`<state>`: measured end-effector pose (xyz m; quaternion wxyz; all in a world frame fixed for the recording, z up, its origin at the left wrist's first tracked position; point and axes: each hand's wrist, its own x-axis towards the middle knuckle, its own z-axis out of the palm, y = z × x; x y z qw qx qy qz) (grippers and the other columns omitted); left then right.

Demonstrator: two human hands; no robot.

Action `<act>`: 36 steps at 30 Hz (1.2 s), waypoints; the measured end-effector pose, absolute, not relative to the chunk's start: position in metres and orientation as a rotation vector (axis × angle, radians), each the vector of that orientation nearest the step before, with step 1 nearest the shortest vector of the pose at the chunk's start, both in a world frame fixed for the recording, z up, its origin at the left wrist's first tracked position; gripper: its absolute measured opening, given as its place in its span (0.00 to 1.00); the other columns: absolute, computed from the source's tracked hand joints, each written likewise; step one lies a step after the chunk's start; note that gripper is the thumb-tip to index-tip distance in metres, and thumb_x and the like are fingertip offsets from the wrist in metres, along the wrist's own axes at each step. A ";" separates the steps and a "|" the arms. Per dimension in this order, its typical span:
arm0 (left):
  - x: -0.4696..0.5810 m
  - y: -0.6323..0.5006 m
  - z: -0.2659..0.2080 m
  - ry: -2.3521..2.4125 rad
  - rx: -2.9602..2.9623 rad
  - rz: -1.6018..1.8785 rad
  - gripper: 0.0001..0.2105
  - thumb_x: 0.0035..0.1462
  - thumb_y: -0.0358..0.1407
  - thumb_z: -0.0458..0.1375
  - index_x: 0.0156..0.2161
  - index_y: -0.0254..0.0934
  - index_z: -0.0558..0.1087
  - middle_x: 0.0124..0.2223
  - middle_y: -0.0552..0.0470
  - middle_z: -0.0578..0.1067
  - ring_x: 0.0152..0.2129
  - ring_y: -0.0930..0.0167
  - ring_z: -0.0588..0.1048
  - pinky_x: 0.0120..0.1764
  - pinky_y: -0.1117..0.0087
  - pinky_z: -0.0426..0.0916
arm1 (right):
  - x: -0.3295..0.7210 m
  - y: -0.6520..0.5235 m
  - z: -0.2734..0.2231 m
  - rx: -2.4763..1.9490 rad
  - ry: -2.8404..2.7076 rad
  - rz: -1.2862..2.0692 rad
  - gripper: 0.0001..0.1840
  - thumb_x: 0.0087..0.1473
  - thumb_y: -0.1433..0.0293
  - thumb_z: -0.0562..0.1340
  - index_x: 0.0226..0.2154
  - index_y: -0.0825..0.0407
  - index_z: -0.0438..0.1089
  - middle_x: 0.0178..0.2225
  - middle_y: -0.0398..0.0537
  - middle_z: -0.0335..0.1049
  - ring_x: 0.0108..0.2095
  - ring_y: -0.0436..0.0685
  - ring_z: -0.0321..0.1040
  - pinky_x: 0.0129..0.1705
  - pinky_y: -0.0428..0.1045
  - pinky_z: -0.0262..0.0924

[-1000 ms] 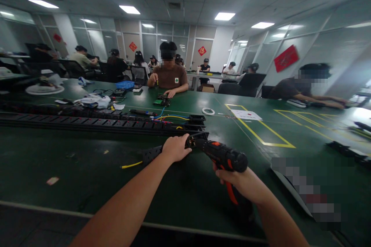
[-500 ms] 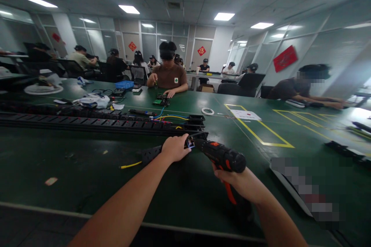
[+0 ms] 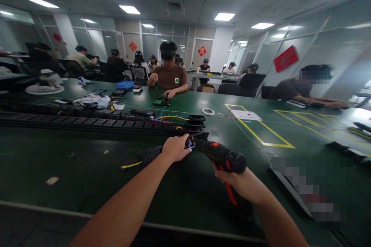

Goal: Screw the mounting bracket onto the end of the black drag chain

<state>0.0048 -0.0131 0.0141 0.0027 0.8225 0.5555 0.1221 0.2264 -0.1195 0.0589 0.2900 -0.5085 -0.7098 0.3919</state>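
Observation:
My left hand [image 3: 176, 148] is closed around a black power strip [image 3: 151, 156] that lies on the green table; part of the strip is hidden under the fingers. Bluish-lit inner parts show at the strip's right end, beside my thumb. A yellow wire [image 3: 131, 165] sticks out from its left end. Wrapped round the handle of a black and orange cordless drill [image 3: 222, 154] is my right hand [image 3: 240, 183]. The drill points left, its nose close against the strip's right end; whether the bit touches a screw I cannot make out.
Long black socket strips [image 3: 87, 122] lie side by side just beyond my left hand, with loose coloured wires [image 3: 171, 117]. A white tape ring [image 3: 208, 111] and a paper sheet [image 3: 245, 115] are farther right. Across the table a co-worker [image 3: 169, 73] handles a green circuit board [image 3: 161, 100].
Both my hands, the power strip and the drill stay in nearly the same place. The view shifts very slightly, and the co-worker's raised hand moves a little.

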 end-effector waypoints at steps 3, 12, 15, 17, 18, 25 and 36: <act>0.004 -0.013 0.014 1.737 2.588 0.400 0.30 0.56 0.50 0.55 0.61 0.44 0.58 0.48 0.45 0.76 0.44 0.58 0.74 0.44 0.60 0.66 | 0.226 -0.120 0.059 -1.374 -1.873 1.041 0.04 0.50 0.69 0.61 0.30 0.52 0.67 0.25 0.41 0.65 0.28 0.53 0.61 0.32 0.49 0.58; 0.004 -0.012 0.012 1.750 2.591 0.400 0.31 0.56 0.51 0.55 0.61 0.43 0.58 0.48 0.45 0.76 0.45 0.58 0.74 0.44 0.60 0.66 | 0.225 -0.122 0.061 -1.382 -1.842 1.097 0.08 0.50 0.70 0.60 0.36 0.52 0.68 0.28 0.43 0.68 0.30 0.55 0.66 0.36 0.51 0.61; 0.004 -0.011 0.011 1.741 2.608 0.417 0.30 0.55 0.51 0.55 0.61 0.43 0.58 0.47 0.45 0.76 0.44 0.58 0.74 0.43 0.60 0.66 | 0.224 -0.123 0.061 -1.380 -1.837 1.096 0.08 0.50 0.71 0.60 0.36 0.52 0.69 0.28 0.43 0.69 0.31 0.55 0.67 0.37 0.51 0.61; 0.003 -0.011 0.010 1.735 2.610 0.420 0.30 0.56 0.51 0.54 0.61 0.43 0.58 0.48 0.45 0.76 0.44 0.58 0.74 0.43 0.60 0.66 | 0.224 -0.123 0.061 -1.375 -1.835 1.086 0.08 0.50 0.71 0.60 0.36 0.52 0.69 0.29 0.43 0.69 0.31 0.55 0.67 0.37 0.51 0.61; 0.003 -0.010 0.010 1.735 2.607 0.415 0.30 0.56 0.51 0.54 0.61 0.43 0.58 0.48 0.45 0.76 0.44 0.58 0.74 0.44 0.60 0.66 | 0.224 -0.122 0.061 -1.375 -1.837 1.083 0.08 0.50 0.71 0.60 0.36 0.52 0.69 0.29 0.43 0.69 0.31 0.55 0.67 0.37 0.51 0.61; 0.004 -0.011 0.011 1.758 2.588 0.361 0.31 0.56 0.51 0.54 0.62 0.44 0.57 0.48 0.45 0.76 0.45 0.59 0.74 0.44 0.61 0.65 | 0.227 -0.119 0.055 -1.364 -1.838 1.094 0.07 0.50 0.70 0.60 0.36 0.53 0.68 0.29 0.44 0.68 0.31 0.55 0.66 0.36 0.51 0.61; 0.003 -0.011 0.011 1.735 2.609 0.397 0.31 0.56 0.51 0.54 0.62 0.43 0.57 0.49 0.45 0.76 0.45 0.59 0.74 0.44 0.61 0.65 | 0.227 -0.121 0.057 -1.393 -1.849 1.090 0.06 0.50 0.70 0.61 0.33 0.53 0.69 0.27 0.42 0.66 0.29 0.54 0.63 0.33 0.50 0.60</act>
